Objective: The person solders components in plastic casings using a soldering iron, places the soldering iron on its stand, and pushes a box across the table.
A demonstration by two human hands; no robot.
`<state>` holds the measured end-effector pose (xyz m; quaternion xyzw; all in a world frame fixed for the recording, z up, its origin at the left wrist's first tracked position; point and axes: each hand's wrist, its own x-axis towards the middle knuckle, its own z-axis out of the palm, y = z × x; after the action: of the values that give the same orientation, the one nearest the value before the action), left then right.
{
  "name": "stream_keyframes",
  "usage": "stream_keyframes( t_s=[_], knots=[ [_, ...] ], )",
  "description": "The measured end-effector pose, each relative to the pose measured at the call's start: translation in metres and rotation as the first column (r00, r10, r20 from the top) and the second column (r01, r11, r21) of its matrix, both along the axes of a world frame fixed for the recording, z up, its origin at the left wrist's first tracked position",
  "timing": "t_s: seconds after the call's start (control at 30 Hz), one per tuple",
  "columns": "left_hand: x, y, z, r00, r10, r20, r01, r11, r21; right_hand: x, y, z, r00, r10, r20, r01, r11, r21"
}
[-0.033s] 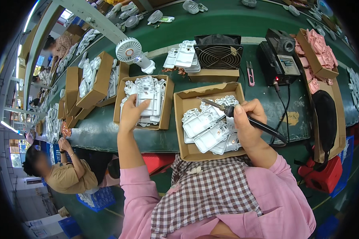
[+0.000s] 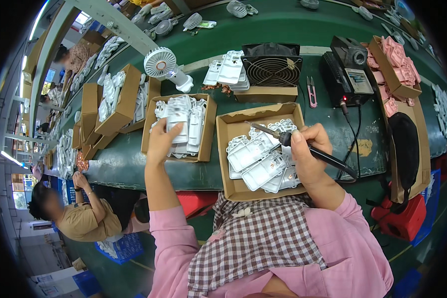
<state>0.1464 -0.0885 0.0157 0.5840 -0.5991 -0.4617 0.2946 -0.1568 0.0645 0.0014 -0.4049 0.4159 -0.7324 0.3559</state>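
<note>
My left hand (image 2: 160, 143) is at the left cardboard box (image 2: 210, 130), its thumb over the near end of a white plastic casing (image 2: 178, 118) and its fingers partly hidden at the casing's left side. More white casings lie stacked under it. In my right hand (image 2: 310, 153) is a soldering iron (image 2: 324, 156) with a black handle, gripped like a pen. Its metal tip points left, over a second cardboard box (image 2: 227, 181). White flat casings (image 2: 265, 170) with small copper-coloured spots lie in that box, below the iron.
Behind the boxes stand a white handheld fan (image 2: 162, 64), a black square fan (image 2: 271, 69) and a pile of white casings (image 2: 232, 68). Pink-handled snips (image 2: 312, 93) lie near a black soldering station (image 2: 350, 74). Pink parts (image 2: 395, 62) fill a box at right. Another person (image 2: 87, 213) sits at left.
My left hand has shifted slightly left and toward me, and the casing under its thumb sits a little differently. The right hand and soldering iron have not visibly moved.
</note>
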Motion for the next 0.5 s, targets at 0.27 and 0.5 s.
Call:
stream_keyframes(
  t_s=[0.27, 0.5],
  knots=[
    [-0.018, 0.019, 0.015, 0.972, 0.04, -0.231, -0.012, 0.992, 0.122, 0.0, 0.0, 0.0, 1.0, 0.014, 0.024, -0.014, 1.0, -0.008],
    [-0.045, 0.039, 0.002, 0.814, -0.056, 0.578, 0.301, 0.892, -0.337, 0.0, -0.002, 0.0, 1.0, -0.004, -0.008, 0.004, 1.0, -0.01]
  ],
)
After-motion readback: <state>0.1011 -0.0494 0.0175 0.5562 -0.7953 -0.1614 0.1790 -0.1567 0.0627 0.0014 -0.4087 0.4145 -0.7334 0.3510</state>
